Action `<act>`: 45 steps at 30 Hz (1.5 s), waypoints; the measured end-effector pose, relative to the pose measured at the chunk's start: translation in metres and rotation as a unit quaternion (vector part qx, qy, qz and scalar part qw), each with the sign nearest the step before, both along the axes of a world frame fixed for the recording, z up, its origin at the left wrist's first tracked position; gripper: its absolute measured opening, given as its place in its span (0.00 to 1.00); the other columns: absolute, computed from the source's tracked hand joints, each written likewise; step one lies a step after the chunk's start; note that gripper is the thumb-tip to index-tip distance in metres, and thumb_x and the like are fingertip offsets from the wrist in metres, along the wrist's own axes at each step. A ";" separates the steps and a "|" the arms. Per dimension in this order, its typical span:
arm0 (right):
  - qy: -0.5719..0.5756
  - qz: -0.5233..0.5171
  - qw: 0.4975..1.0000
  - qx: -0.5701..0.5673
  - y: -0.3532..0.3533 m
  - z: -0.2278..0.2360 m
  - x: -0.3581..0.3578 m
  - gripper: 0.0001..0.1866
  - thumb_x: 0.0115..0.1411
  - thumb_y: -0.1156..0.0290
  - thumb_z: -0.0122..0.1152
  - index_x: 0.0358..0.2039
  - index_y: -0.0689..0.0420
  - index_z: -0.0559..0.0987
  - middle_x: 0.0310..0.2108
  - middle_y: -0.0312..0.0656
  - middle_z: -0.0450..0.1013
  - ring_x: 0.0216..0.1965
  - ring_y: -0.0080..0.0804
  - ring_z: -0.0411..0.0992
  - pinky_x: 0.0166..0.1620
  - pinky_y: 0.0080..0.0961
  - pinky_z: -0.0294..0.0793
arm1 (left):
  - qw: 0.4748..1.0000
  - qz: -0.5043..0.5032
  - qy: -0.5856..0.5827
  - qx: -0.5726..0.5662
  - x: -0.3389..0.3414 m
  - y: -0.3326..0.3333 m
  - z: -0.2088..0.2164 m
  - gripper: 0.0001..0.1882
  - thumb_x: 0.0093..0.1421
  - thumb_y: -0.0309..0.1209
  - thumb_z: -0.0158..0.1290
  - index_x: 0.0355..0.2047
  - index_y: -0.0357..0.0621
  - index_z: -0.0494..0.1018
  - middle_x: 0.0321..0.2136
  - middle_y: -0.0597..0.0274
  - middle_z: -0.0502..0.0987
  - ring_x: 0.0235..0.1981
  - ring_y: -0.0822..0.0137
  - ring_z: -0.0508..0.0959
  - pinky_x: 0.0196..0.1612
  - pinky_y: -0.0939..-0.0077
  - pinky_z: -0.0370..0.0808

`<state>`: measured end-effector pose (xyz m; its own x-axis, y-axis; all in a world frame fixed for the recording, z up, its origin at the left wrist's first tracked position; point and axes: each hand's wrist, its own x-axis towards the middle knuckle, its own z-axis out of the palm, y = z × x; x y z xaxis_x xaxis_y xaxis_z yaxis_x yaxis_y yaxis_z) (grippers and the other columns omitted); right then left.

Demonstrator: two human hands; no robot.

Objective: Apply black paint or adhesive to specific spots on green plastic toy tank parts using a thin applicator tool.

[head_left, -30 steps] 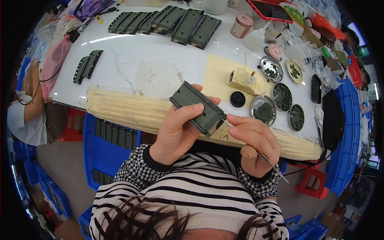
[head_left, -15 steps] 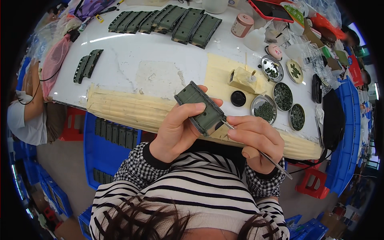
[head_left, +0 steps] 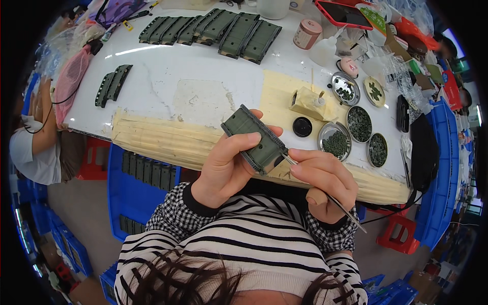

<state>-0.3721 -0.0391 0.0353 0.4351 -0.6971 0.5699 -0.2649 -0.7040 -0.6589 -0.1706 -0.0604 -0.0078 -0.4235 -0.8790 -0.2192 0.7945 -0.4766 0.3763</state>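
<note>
My left hand [head_left: 222, 163] is closed around a dark green rectangular model part [head_left: 247, 128] with ridged long edges and tan and black patches at its near end. The thumb lies on its upper face, and the part is held tilted above the table's edge. My right hand [head_left: 328, 178] pinches slim metal tweezers [head_left: 341, 207]. Their tip touches or nearly touches the part's right near corner; whether a small piece sits in the tip is too small to tell. The tweezers' rear end sticks out below my palm. A bandage-like wrap [head_left: 316, 197] covers one right finger.
Round tins of small green pieces [head_left: 360, 123] stand at the right, near a tape-wrapped block with a bottle [head_left: 311, 101] and a black cap [head_left: 302, 126]. Similar green parts [head_left: 239, 34] line the back; smaller ones [head_left: 113, 85] lie left. Below is a blue tray [head_left: 117, 198].
The tweezers' rear end has swung slightly left and down with my right hand, while the tip stays at the part's corner. My left hand and the part hold nearly still.
</note>
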 end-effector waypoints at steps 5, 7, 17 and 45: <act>-0.021 -0.048 0.998 0.017 0.005 -0.003 0.005 0.24 0.65 0.52 0.51 0.37 0.65 0.79 0.36 0.51 0.76 0.42 0.46 0.77 0.44 0.34 0.76 | 1.000 -0.002 -0.001 0.001 -0.001 0.000 0.001 0.23 0.60 0.25 0.51 0.56 0.46 0.60 0.48 0.46 0.72 0.48 0.61 0.76 0.52 0.65 0.74; -0.021 -0.050 0.998 0.017 0.004 -0.003 0.005 0.24 0.65 0.52 0.51 0.37 0.65 0.79 0.36 0.51 0.76 0.41 0.46 0.77 0.44 0.34 0.76 | 1.000 0.000 -0.002 0.002 -0.001 0.000 0.001 0.23 0.60 0.25 0.51 0.56 0.46 0.60 0.48 0.46 0.72 0.48 0.61 0.76 0.52 0.65 0.74; 0.003 0.000 1.000 0.014 0.000 0.002 -0.001 0.17 0.51 0.75 0.64 0.43 0.65 0.78 0.41 0.50 0.75 0.46 0.45 0.75 0.44 0.31 0.76 | 1.000 -0.001 0.000 0.001 -0.001 0.000 0.001 0.23 0.60 0.25 0.51 0.55 0.45 0.60 0.48 0.45 0.72 0.47 0.60 0.76 0.52 0.64 0.74; -0.028 -0.012 1.000 0.005 -0.002 -0.006 -0.002 0.15 0.53 0.76 0.62 0.42 0.66 0.79 0.41 0.52 0.76 0.42 0.44 0.77 0.43 0.30 0.77 | 0.999 -0.026 0.007 0.022 -0.003 -0.003 -0.001 0.21 0.61 0.26 0.50 0.54 0.46 0.61 0.48 0.45 0.72 0.47 0.60 0.76 0.51 0.64 0.75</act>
<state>-0.3745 -0.0407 0.0292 0.3866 -0.7123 0.5858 -0.2444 -0.6916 -0.6797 -0.1736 -0.0635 -0.0088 -0.4725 -0.8449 -0.2508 0.7729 -0.5340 0.3428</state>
